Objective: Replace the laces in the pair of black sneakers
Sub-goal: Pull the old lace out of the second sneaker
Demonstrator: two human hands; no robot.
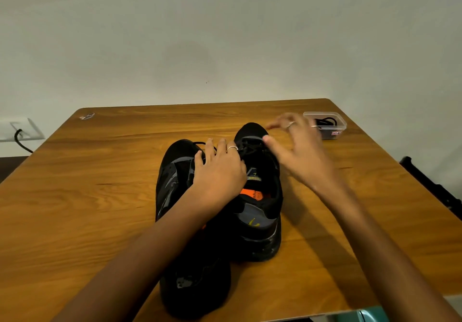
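Black sneakers [260, 196], pair, mid-table [100, 196], old laces [250, 148] still threaded. Left hand [220, 171] flat across both tongues; right hand [297, 149] spread open, blurred. Unlacing stage; next move probably loosening laces. Spare laces in tub [325, 124], far right corner.

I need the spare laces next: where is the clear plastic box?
The clear plastic box sits at the table's far right corner, just beyond the right hand.

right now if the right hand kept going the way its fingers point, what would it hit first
Probably the clear plastic box holding black laces near the table's far right corner. The right hand is blurred and raised, so depth is uncertain; it might pass above.
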